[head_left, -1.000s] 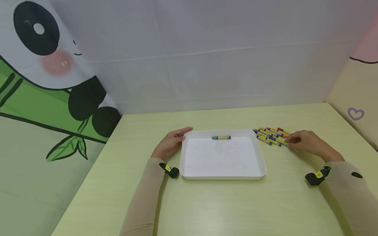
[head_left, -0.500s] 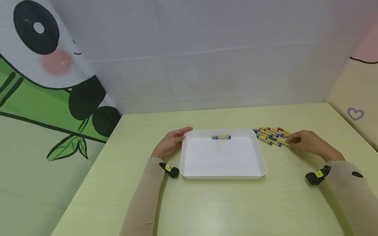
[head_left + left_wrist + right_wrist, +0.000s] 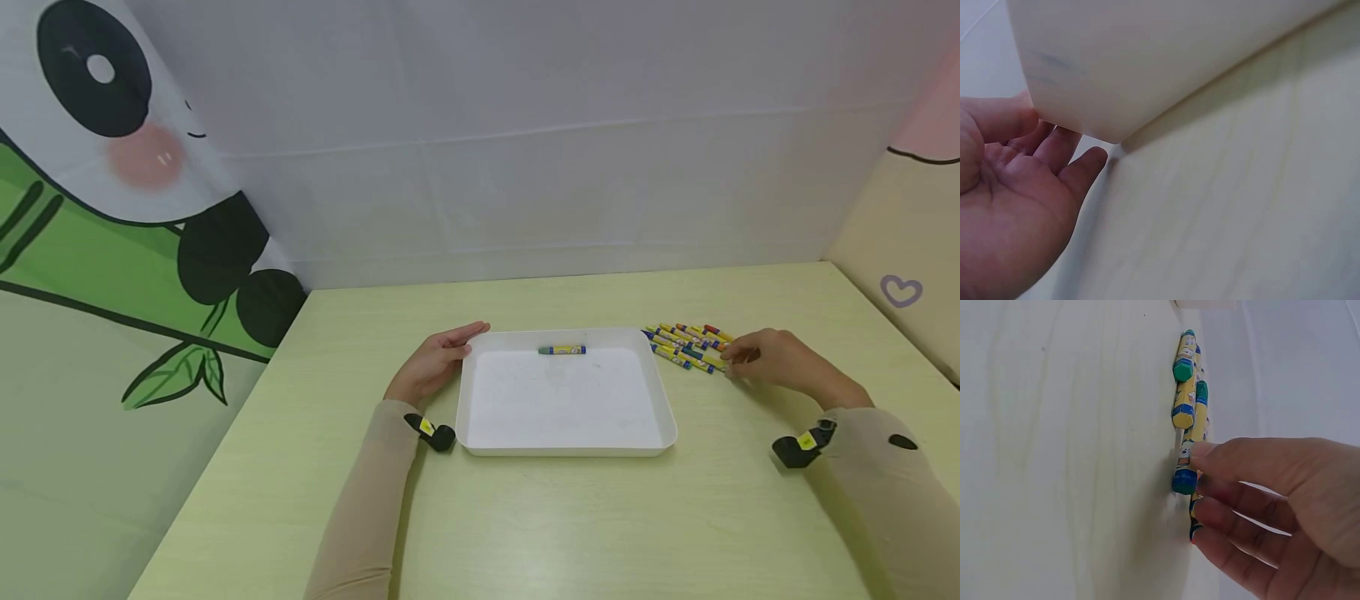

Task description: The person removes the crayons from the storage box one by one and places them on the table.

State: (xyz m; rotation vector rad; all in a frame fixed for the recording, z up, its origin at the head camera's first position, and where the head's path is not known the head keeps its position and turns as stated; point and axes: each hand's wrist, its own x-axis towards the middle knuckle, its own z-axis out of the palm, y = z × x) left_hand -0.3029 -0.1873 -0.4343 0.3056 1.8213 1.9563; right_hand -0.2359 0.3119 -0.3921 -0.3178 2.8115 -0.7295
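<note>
A shallow white tray [image 3: 562,451] lies on the table with one grey-green crayon [image 3: 562,351] near its far wall. My left hand [image 3: 435,360] holds the tray's far left corner, thumb against the side and fingers round it, as the left wrist view shows. To the tray's right lies a pile of crayons [image 3: 675,340] in yellow wrappers with blue bands. At the pile's right edge my right hand [image 3: 782,367] has thumb and index finger on a green crayon [image 3: 1188,459]. The other fingers curl loosely beside it, near a red-tipped crayon [image 3: 1195,534].
The pale wooden table [image 3: 555,525] runs back to a grey-white cloth wall [image 3: 555,192]. On the left hangs a printed panda cloth [image 3: 150,250], and a cream panel with a purple heart [image 3: 902,290] stands at the right.
My right hand has shifted very slightly left at the pile's edge. The left hand, tray and the crayon in it have stayed in place.
</note>
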